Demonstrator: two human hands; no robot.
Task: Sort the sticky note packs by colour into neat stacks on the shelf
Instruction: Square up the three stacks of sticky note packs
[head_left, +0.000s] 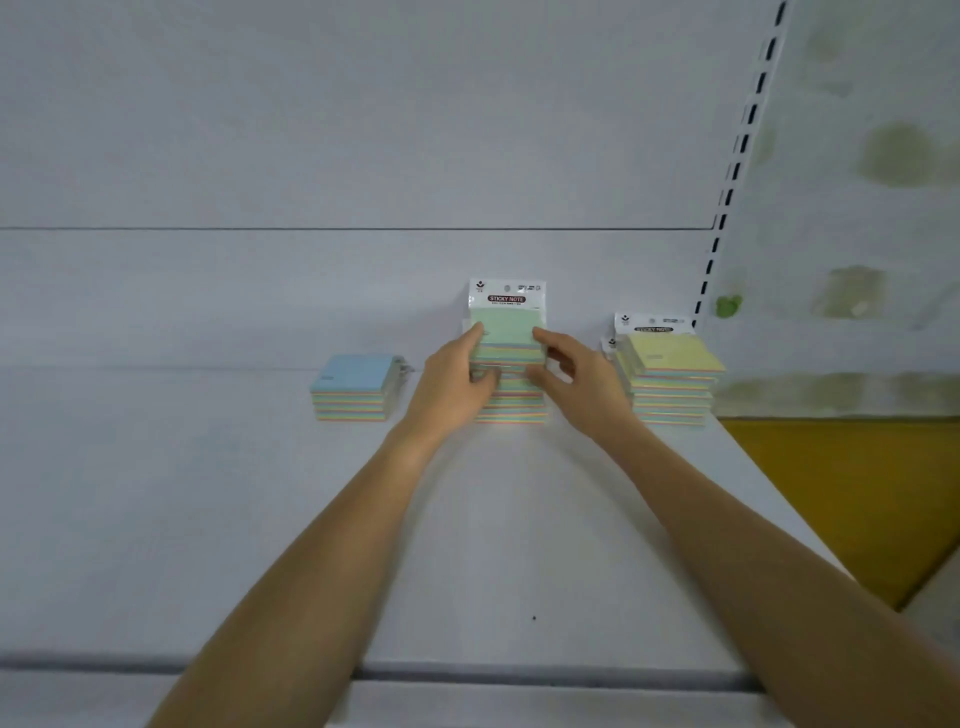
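Three stacks of sticky note packs stand at the back of the white shelf (208, 493). The middle one is the green-topped stack (506, 325), its top pack showing a "STICKY NOTE" header card. My left hand (449, 384) grips the stack's left side, fingers curled round the front edge. On the stack's right side, my right hand (576, 379) holds the packs with thumb on top and fingers curled. To the left sits a low blue-topped stack (353, 387). A taller yellow-topped stack (670, 374) stands to the right.
The shelf's back panel (363, 156) rises behind the stacks. A slotted upright (737, 166) marks the shelf's right end, with a stained wall (883, 208) and a yellow surface (857, 493) beyond. The shelf's front lip (519, 675) runs across the bottom.
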